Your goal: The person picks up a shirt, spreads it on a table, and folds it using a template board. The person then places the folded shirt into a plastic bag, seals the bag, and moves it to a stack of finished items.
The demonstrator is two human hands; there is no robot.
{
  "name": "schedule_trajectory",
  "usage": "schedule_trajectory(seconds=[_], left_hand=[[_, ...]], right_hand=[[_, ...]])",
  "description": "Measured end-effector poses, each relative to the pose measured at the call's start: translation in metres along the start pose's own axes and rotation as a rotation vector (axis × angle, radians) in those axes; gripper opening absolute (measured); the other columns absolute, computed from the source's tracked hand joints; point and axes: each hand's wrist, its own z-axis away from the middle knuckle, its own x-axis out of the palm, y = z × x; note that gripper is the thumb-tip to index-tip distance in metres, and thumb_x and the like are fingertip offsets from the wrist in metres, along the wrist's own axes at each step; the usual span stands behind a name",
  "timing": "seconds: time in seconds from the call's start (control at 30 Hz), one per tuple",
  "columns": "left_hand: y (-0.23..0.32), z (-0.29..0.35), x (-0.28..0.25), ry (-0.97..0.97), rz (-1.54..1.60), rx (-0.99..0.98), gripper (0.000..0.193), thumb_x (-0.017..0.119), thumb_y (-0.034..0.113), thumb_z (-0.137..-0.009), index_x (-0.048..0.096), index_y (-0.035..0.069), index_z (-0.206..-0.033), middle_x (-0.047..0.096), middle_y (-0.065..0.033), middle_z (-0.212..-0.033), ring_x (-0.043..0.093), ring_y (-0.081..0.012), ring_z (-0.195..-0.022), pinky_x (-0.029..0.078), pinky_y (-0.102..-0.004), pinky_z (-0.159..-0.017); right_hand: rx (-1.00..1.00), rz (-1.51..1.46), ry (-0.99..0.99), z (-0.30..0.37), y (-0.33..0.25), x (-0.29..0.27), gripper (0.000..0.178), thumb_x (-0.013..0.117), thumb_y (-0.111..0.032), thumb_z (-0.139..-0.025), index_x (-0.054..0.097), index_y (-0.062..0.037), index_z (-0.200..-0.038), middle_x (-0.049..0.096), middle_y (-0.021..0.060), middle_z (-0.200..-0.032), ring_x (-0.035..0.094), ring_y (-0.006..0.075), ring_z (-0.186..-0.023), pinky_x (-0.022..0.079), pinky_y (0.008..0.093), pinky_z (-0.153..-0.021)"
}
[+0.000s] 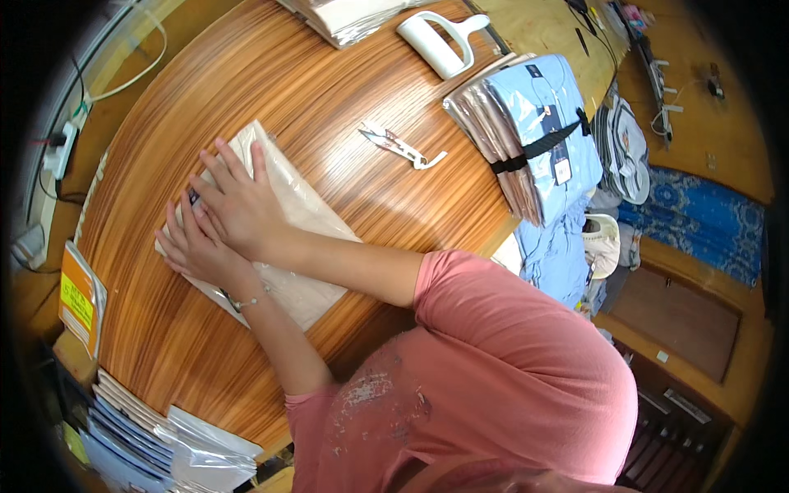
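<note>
A folded beige garment in a clear plastic bag (306, 201) lies flat on the wood-grain table. Both my hands press on its left part. My right hand (246, 201), palm down with fingers spread, rests partly over the back of my left. My left hand (204, 253), with a bracelet at the wrist, is also flat, its fingers stretched toward the bag's far left edge. A dark label under the hands shows only in part. White thread snips (399, 146) lie on the table to the right of the bag.
A strapped stack of bagged blue and beige garments (526, 135) stands at the table's right edge. Behind it is a white handled tape dispenser (436, 45). More bagged garments (353, 20) lie at the far edge, others (140, 435) at lower left, beside an orange-yellow package (80, 300).
</note>
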Motion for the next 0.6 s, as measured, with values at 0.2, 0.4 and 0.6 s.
schedule_trajectory(seconds=[0.2, 0.4, 0.6], left_hand=[[0.009, 0.005, 0.005, 0.006, -0.016, -0.019, 0.034, 0.043, 0.041, -0.094, 0.056, 0.027, -0.122, 0.045, 0.003, -0.135, 0.029, -0.033, -0.13, 0.016, -0.0559, -0.104], [0.009, 0.01, 0.003, -0.041, -0.038, 0.002, 0.038, 0.039, 0.039, -0.095, 0.055, 0.021, -0.124, 0.042, -0.0008, -0.137, 0.024, -0.034, -0.132, 0.012, -0.0566, -0.106], [0.001, -0.012, 0.009, -0.099, 0.125, -0.023, 0.036, 0.045, 0.034, -0.092, 0.057, 0.017, -0.12, 0.042, -0.0064, -0.136, 0.022, -0.0353, -0.132, 0.013, -0.0581, -0.105]], right_hand=[[0.001, 0.027, -0.003, 0.0, 0.003, -0.009, 0.04, 0.056, -0.03, -0.083, 0.058, -0.0082, -0.116, 0.041, 0.0156, -0.135, 0.024, 0.0336, -0.133, 0.01, 0.0631, -0.104], [0.038, 0.07, -0.033, 0.006, 0.005, -0.002, 0.041, 0.053, -0.033, -0.084, 0.058, -0.0117, -0.118, 0.041, 0.0155, -0.136, 0.023, 0.032, -0.134, 0.008, 0.0638, -0.104], [0.032, -0.134, -0.04, -0.029, 0.013, -0.06, 0.049, 0.065, -0.028, -0.075, 0.056, -0.0092, -0.12, 0.048, 0.0165, -0.126, 0.039, 0.0358, -0.121, 0.027, 0.0547, -0.099]])
